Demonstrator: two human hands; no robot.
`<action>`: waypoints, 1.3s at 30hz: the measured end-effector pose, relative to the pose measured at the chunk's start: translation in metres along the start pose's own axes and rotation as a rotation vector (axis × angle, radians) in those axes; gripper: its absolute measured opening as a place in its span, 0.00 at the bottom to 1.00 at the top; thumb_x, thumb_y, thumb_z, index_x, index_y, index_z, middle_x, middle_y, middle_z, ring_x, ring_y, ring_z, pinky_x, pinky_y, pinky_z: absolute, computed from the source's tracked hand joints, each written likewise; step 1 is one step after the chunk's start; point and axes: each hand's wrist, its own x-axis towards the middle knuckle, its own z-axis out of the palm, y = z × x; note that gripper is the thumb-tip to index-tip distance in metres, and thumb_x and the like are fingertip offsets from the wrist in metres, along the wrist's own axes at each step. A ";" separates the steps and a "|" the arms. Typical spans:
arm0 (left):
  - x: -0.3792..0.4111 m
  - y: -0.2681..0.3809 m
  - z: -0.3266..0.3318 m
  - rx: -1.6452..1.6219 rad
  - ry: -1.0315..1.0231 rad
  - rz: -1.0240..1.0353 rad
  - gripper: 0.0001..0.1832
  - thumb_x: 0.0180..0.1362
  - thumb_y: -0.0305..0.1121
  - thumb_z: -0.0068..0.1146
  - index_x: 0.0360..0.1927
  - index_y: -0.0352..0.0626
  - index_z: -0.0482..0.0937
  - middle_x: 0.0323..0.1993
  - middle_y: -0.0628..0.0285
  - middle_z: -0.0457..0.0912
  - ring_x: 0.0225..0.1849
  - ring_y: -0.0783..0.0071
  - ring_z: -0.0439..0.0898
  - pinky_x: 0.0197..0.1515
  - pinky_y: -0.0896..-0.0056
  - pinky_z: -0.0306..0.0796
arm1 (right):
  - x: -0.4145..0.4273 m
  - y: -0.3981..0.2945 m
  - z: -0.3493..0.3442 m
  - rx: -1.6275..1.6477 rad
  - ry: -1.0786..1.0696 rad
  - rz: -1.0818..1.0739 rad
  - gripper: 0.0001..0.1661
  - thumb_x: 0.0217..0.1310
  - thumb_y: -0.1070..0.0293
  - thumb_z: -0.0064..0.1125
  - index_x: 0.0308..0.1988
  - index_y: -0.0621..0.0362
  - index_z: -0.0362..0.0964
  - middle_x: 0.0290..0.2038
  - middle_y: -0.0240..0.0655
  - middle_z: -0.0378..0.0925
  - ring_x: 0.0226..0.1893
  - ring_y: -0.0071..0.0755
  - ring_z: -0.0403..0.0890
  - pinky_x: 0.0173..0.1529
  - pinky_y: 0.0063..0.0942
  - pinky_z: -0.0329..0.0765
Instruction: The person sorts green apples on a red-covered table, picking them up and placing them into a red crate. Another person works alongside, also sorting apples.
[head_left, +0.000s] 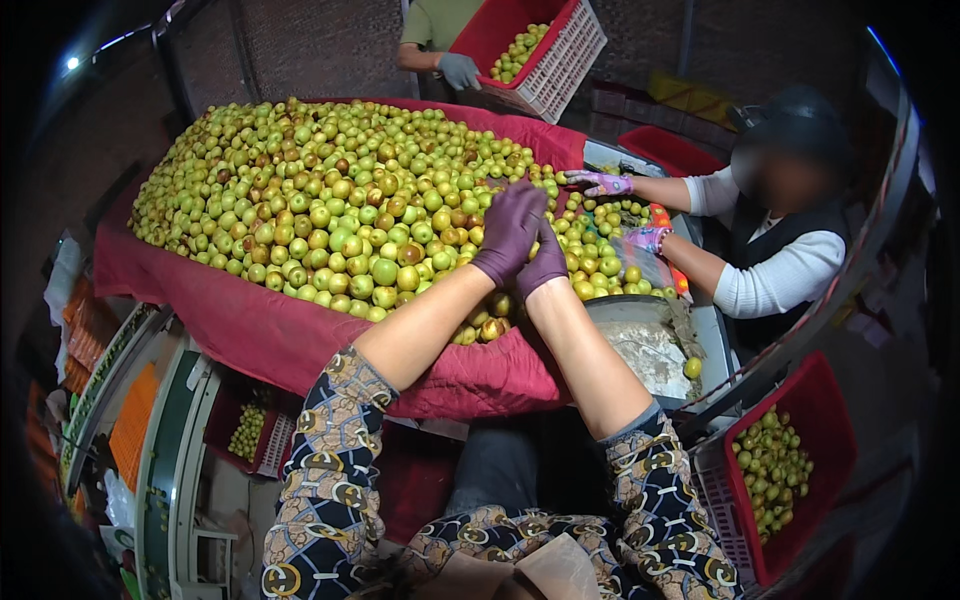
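A large heap of green and brown-blotched jujubes (330, 210) lies on a red cloth (247, 307) over a table. My left hand (514, 229), in a purple glove, reaches over the heap's right end. Close against it is my right hand (546, 264), gloved the same way. A yellow-green fruit shows in the narrow gap between them. The fingers of both hands are mostly hidden, so any grip on fruit is unclear. Looser jujubes (592, 251) lie to the right of my hands.
Across the table's right end, a co-worker's patterned gloved hands (604, 184) touch the fruit. Behind the heap, another person's grey-gloved hand (459, 71) holds a tilted red-and-white crate (559, 67). A fruit-filled crate (817, 450) stands lower right; a green conveyor (161, 450) runs lower left.
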 end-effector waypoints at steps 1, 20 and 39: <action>0.003 0.001 -0.002 0.003 0.083 0.072 0.26 0.69 0.53 0.52 0.56 0.40 0.80 0.53 0.48 0.80 0.57 0.50 0.78 0.60 0.56 0.70 | -0.013 -0.005 -0.008 -0.084 0.136 -0.042 0.19 0.71 0.51 0.58 0.50 0.54 0.73 0.36 0.31 0.78 0.30 0.24 0.75 0.28 0.22 0.72; -0.016 -0.116 -0.012 0.409 -0.973 -0.201 0.29 0.72 0.58 0.39 0.74 0.70 0.66 0.75 0.64 0.67 0.72 0.36 0.63 0.77 0.49 0.52 | -0.534 -0.279 -0.184 -0.498 0.770 -1.232 0.20 0.69 0.50 0.56 0.48 0.54 0.75 0.38 0.30 0.77 0.29 0.24 0.76 0.28 0.20 0.68; -0.009 -0.071 -0.068 0.196 -1.077 0.032 0.36 0.60 0.57 0.61 0.71 0.60 0.72 0.58 0.48 0.77 0.62 0.49 0.73 0.68 0.53 0.64 | -0.169 -0.040 -0.019 -1.860 -0.283 -0.821 0.24 0.66 0.61 0.58 0.58 0.58 0.75 0.54 0.48 0.78 0.57 0.54 0.77 0.62 0.42 0.73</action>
